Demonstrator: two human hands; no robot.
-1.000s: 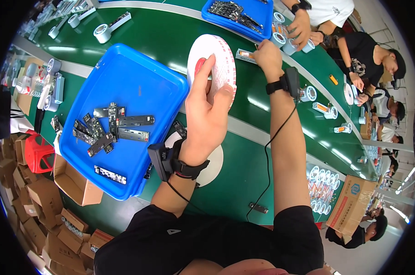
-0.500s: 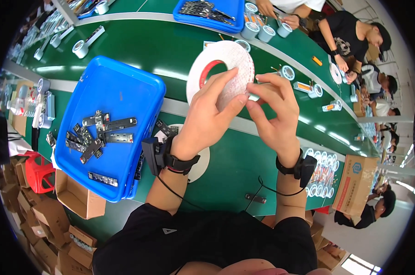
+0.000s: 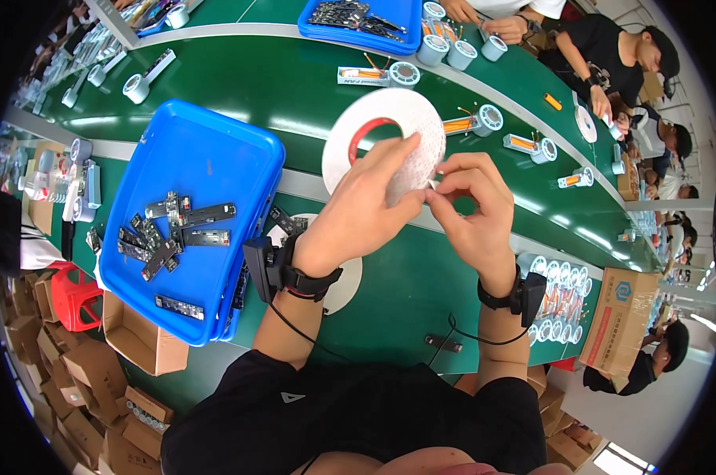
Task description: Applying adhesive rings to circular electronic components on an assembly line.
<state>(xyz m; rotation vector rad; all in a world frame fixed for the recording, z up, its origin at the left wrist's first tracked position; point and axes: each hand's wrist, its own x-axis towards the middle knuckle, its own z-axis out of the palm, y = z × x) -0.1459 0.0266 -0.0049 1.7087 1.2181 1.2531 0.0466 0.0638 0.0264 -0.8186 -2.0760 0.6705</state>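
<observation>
"Gripping what, right of the tray, is the left hand?"

"The roll, raised above the table, fingers closed round its lower side. Probably light, firm; best held by rim and core."

"Its looks?"

"White, flat-faced, red inside the hole, outer edge faintly speckled."

"Right hand?"

"Thumb and forefinger pinch the roll's right edge, likely its tape end."

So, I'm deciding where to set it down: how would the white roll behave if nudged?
On edge, the roll would probably roll away, being round. Laid flat, it should sit steadily, since its side looks broad and flat. It seems fairly stiff: its ring looks undistorted in the left hand.
</observation>
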